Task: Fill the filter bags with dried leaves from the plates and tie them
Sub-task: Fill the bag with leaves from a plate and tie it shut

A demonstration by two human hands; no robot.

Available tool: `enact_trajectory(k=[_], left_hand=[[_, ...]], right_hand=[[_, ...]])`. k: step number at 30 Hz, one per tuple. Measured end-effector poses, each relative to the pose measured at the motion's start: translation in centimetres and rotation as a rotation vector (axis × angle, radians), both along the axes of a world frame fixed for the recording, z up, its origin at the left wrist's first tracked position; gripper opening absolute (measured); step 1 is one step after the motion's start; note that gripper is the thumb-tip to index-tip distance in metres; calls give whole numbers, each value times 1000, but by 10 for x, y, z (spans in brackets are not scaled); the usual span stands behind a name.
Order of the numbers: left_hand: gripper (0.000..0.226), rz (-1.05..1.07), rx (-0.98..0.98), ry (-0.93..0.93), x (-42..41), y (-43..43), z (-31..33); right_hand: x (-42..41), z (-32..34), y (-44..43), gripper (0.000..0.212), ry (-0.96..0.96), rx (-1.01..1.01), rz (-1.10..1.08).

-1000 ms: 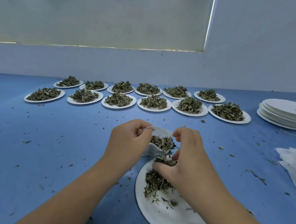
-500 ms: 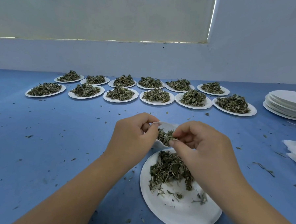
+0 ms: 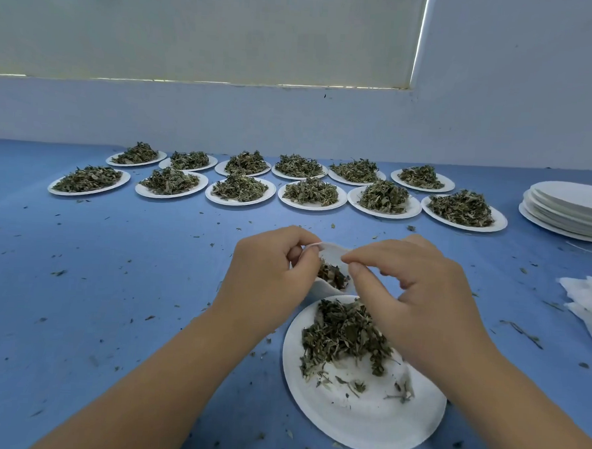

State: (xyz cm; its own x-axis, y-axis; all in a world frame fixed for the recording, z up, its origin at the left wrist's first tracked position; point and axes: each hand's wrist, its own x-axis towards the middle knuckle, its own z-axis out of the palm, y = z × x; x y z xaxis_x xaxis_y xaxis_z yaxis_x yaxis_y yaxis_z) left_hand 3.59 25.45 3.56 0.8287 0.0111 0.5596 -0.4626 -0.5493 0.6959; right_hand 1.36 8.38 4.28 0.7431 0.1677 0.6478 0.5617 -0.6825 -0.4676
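My left hand (image 3: 271, 271) pinches the near rim of a small white filter bag (image 3: 332, 249) and holds its mouth open just beyond a white paper plate (image 3: 363, 427). Dried green leaves (image 3: 333, 277) lie inside the bag. More dried leaves (image 3: 343, 333) are heaped on the plate's far half. My right hand (image 3: 417, 299) hovers over the bag's mouth and the plate, with forefinger and thumb slightly apart and nothing visible between them. Its other fingers are loosely curled.
Two rows of paper plates heaped with leaves (image 3: 311, 192) run across the back of the blue table (image 3: 113, 283). A stack of empty plates (image 3: 570, 207) stands far right, with a pile of white filter bags (image 3: 588, 305) nearer. Leaf crumbs are scattered about.
My right hand rose from the plate with a pinch of leaves, brought it over the bag, and its thumb and forefinger have since parted. My left hand kept its hold on the bag.
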Motion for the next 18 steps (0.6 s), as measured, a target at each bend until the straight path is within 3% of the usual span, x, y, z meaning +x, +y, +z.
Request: enact_trajectory(k=[3,10,13,18], left_hand=[[29,29,-26,3,1,3,1],[24,-49,11,-2,-4,-4,-1],[20,-4,25,-25,-2,-3,-2],[14,41,60,-75,2,6,1]], right_hand=[[-5,1,-4,19,-33,-82,36],[-5,-5,15,33,120,-469,57],[0,-8,9,24,130,-394,108],[9,4,-19,14,136,23,127]])
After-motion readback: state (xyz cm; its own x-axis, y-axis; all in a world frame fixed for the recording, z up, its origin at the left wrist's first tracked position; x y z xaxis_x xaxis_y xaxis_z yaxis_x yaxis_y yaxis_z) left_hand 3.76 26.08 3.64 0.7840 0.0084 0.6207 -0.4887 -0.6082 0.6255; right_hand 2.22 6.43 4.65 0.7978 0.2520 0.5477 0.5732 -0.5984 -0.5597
